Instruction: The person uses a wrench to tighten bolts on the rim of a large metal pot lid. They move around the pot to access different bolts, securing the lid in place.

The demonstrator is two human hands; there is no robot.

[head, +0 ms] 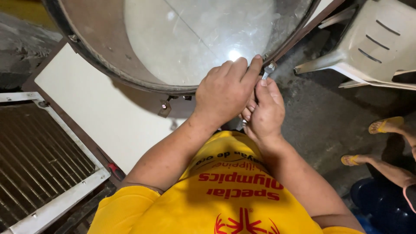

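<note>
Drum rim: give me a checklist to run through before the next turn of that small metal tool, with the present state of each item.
1. Small metal tool on the fitting at the drum rim: ok, its head sits at the rim edge.
2. Right hand grip on the tool: ok, fingers closed around its handle.
3. Left hand bracing at the rim: ok, fingertips on the edge.
4. Tool head fully seated on the fitting: cannot tell, fingers hide it.
5. Hanging bracket under the rim secured: cannot tell.
6. Another person's sandalled feet apart from the drum: ok.
</note>
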